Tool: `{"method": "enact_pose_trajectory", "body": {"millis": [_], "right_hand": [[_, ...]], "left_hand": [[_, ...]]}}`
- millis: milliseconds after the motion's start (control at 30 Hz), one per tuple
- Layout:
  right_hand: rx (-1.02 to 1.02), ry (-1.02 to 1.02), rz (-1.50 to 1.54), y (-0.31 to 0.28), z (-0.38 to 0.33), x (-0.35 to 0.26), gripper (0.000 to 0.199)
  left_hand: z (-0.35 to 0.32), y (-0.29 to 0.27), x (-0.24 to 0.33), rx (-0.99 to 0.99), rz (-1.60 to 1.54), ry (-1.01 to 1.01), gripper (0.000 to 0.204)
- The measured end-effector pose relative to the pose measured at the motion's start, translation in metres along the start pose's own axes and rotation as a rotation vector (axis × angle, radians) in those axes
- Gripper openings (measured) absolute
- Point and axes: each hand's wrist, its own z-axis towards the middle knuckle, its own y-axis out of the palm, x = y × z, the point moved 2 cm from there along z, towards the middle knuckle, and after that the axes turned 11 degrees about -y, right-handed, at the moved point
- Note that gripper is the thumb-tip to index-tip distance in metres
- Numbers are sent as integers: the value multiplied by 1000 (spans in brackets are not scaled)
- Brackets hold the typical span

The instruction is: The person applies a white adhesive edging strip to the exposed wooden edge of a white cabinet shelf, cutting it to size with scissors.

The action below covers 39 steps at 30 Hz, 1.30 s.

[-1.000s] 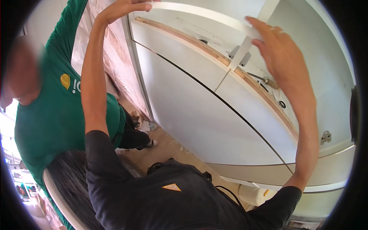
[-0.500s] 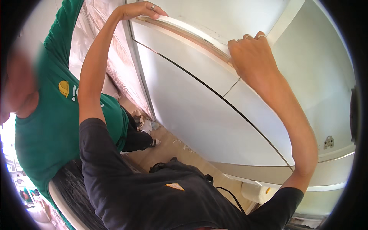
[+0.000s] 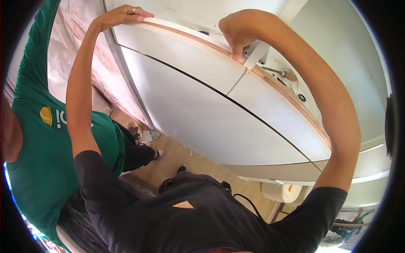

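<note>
Green-shirted co-worker [image 3: 42, 147], left, near pinkish sheeting [image 3: 106, 74]; white roll [image 3: 279, 193] lower right.

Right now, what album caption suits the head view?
Both hands at the wooden edge of a white cabinet, beside someone in green.

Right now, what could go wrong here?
The right hand might get its fingers pinched near the white divider. Swinging away, it could knock the wooden-handled tool lying close. If the left hand pulls back fast, that arm might bump the co-worker in green beside it.
</note>
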Motion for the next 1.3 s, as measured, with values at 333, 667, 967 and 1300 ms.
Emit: {"method": "enact_pose_trajectory", "body": {"millis": [333,667,967,1300], "right_hand": [[-27,-66,-71,0,9,5,38],[-50,-29,-54,1,12,7,37],[-91,-37,-65,-5,11,3,34],[-156,-172,-33,-2,26,22,33]], "left_hand": [[-9,-11,4,2,26,-48,51],[14,-24,-5,-153,-66,-76,46],[33,-55,-18,-329,73,-86,52],[12,-11,-32,147,4,-36,48]]}}
